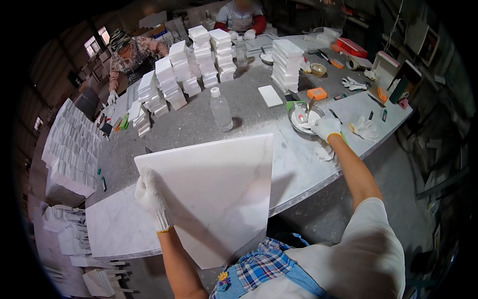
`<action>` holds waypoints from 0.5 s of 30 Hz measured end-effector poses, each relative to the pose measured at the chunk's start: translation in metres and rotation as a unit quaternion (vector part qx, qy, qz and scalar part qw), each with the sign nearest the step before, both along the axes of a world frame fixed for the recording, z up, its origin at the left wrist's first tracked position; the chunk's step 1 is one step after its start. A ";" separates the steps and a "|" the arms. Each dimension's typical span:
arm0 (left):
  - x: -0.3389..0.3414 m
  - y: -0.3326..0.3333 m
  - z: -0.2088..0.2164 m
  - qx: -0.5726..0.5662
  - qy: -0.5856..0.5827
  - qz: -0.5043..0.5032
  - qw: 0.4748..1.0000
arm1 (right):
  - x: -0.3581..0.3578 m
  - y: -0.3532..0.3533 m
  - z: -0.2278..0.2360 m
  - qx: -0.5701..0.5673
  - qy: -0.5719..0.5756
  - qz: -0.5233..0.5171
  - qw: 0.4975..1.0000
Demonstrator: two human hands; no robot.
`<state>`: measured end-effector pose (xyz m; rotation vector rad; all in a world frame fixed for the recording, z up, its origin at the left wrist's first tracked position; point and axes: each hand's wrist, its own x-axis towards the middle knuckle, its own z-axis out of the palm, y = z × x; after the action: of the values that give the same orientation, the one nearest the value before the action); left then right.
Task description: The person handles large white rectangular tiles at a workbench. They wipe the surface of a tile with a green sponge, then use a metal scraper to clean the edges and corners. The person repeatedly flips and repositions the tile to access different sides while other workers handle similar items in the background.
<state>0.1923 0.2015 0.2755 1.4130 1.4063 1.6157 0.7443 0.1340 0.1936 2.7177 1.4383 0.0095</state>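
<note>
A large white marble-look tile point(224, 194) stands tilted up in front of me, its lower end close to my apron. My left hand point(151, 192), in a white knit glove, grips it by the left edge. To the right, my gloved right hand point(327, 128) reaches to the rim of a metal bowl point(294, 127) with white paste inside, its fingers curled; what they hold is hidden. A metal utensil point(311, 104) sticks up from the bowl. Just below that hand lies a crumpled white cloth point(324, 151).
A clear bottle point(220, 110) stands mid-table. Stacks of small white tiles point(169, 82) line the far left, and another stack point(286, 65) rises behind the bowl. An orange box point(316, 93) and loose gloves point(364, 129) lie right. Two people point(132, 60) work across the table.
</note>
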 end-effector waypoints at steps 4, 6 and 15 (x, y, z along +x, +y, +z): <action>0.004 -0.005 0.004 0.005 -0.011 0.006 1.000 | -0.005 0.003 -0.001 0.018 0.048 -0.030 0.998; 0.004 -0.006 0.006 0.009 -0.017 0.011 1.000 | -0.011 0.002 0.005 0.035 0.079 -0.027 0.996; -0.002 -0.002 0.001 0.010 0.001 0.002 1.000 | -0.002 0.013 0.005 0.036 0.123 -0.054 0.990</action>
<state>0.1905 0.1999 0.2766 1.4241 1.3973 1.6367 0.7420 0.1468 0.1986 2.9386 1.3671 -0.2952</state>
